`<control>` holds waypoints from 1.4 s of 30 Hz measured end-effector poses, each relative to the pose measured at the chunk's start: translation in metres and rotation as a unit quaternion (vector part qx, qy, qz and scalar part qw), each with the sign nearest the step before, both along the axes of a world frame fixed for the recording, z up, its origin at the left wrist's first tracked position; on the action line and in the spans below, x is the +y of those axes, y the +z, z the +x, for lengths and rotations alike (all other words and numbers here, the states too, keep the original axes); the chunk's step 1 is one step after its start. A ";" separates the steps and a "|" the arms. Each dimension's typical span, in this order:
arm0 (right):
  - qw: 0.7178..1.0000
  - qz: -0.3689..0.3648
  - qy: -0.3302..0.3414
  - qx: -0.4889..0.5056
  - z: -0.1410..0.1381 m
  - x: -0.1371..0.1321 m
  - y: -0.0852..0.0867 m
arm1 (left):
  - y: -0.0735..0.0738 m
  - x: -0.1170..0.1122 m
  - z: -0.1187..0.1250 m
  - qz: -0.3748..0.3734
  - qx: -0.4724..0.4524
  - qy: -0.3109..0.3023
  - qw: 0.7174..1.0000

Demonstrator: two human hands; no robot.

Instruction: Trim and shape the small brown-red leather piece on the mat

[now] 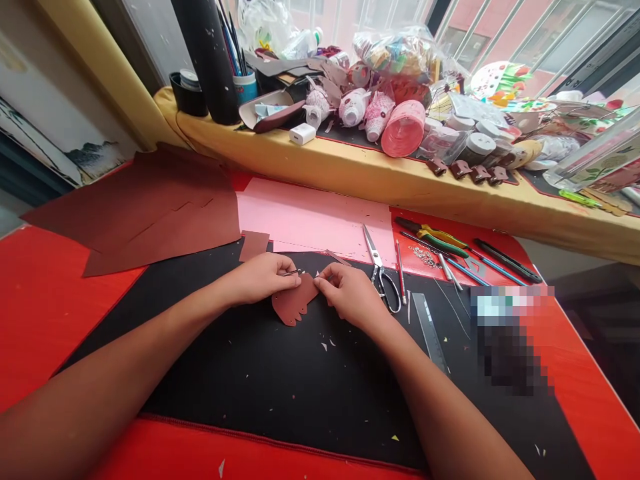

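A small brown paper cutout (292, 308) with a jagged lower edge and tiny holes is held between my hands above the black mat (300, 387). My left hand (267, 275) pinches its upper left edge, and a thin dark piece shows at the fingertips. My right hand (345, 290) is closed on the cutout's upper right edge, thumb and forefinger together. Beyond my left hand lies a small brown paper rectangle (255, 246). Just past my right hand are silver scissors (379, 263), with a red pencil (401, 270) alongside.
Large brown sheets (170, 213) lie at left, a pink sheet (320, 220) behind. At right are a clear ruler (430, 330), pliers (443, 239), small metal rings (424, 256) and a black cutter (505, 260). Crafts and jars crowd the yellow-covered ledge (345, 167). Paper scraps dot the mat.
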State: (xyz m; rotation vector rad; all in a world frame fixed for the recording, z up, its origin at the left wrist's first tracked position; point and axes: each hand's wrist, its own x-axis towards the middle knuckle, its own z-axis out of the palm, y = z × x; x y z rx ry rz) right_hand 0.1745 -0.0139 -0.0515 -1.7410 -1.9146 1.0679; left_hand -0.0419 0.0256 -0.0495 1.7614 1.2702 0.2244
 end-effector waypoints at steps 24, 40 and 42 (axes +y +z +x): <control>0.998 0.043 0.007 -0.037 0.000 0.000 -0.006 | -0.027 -0.037 -0.006 0.456 0.093 -0.121 0.877; 0.999 0.034 0.007 -0.032 0.001 0.000 -0.007 | -0.033 -0.039 -0.009 0.518 0.130 -0.164 0.829; 0.998 0.039 0.009 -0.040 0.001 0.000 -0.007 | -0.032 -0.038 -0.009 0.532 0.131 -0.170 0.819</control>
